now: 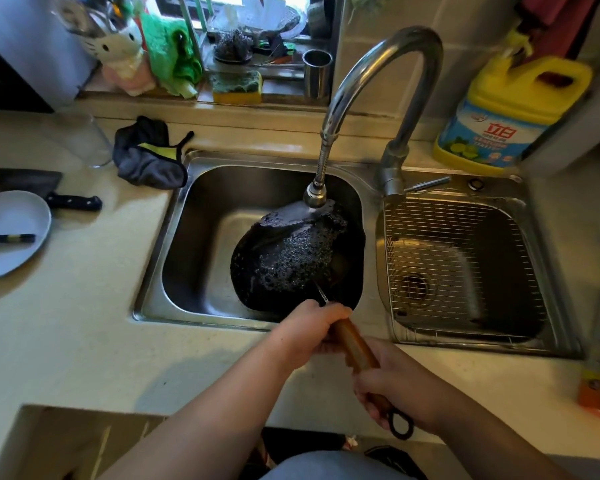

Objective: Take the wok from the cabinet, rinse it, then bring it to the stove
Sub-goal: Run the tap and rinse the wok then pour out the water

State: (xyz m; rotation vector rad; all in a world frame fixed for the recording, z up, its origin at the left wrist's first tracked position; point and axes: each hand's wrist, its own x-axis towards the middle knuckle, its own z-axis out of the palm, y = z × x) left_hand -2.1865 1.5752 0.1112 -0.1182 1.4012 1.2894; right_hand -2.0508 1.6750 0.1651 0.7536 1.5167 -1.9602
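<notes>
Head view: wok (291, 258) tilted in the sink (201, 188) under the faucet (371, 81); left hand (312, 330) and right hand (392, 386) both clamped around its wooden handle (355, 344).

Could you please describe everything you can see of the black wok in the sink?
The black round-bottomed wok is held tilted in the left steel sink basin, its rough, wet underside facing up. Water from the curved steel tap's nozzle hits its upper edge. Both hands, left and right, grip its brown wooden handle, which ends in a black loop.
</notes>
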